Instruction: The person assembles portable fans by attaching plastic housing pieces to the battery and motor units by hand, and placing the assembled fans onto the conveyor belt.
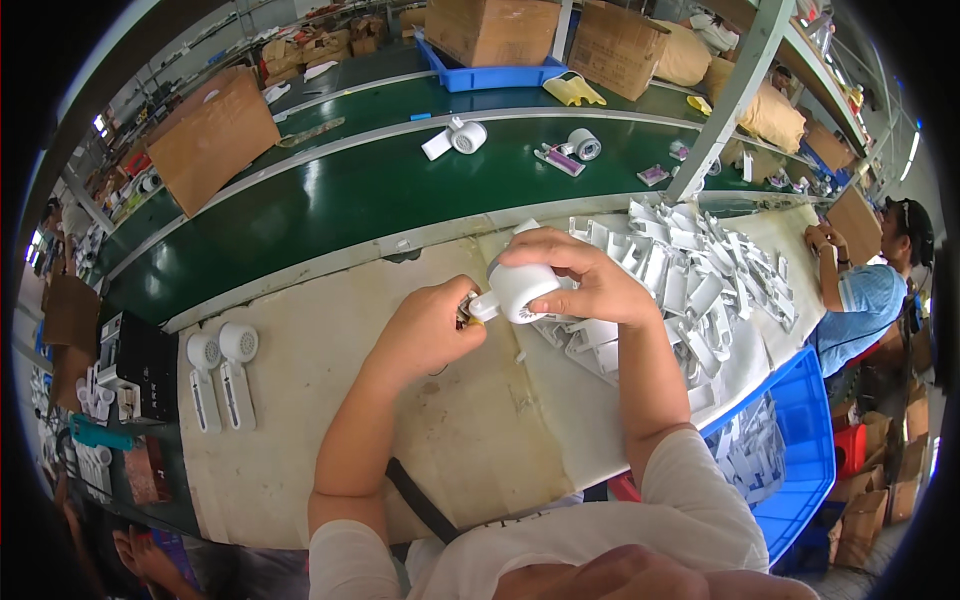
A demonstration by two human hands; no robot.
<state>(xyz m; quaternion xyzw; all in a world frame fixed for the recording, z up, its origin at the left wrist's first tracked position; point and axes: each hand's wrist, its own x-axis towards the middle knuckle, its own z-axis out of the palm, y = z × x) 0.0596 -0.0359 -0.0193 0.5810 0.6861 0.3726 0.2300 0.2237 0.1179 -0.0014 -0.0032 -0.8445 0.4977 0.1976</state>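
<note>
Above the middle of the worktable, my right hand (590, 278) is wrapped round a white rounded fan-like head (520, 292) with slotted vents at one end. From that head a short white neck (484, 306) points left, towards my left hand (432, 322). My left hand is closed at the neck's end, its fingers curled round something small and partly dark that I cannot make out. A heap of white plastic handle shells (690, 275) lies just right of my right hand. Two white units with round vented heads and long handles (236, 385) lie side by side at the table's left.
Behind the table runs a green conveyor belt (340, 190) carrying a white unit (456, 138) and another with a purple-and-white part (560, 158). A blue bin (800, 440) of shells stands at the right, near a co-worker (870, 290). A metal post (735, 100) rises at the back right.
</note>
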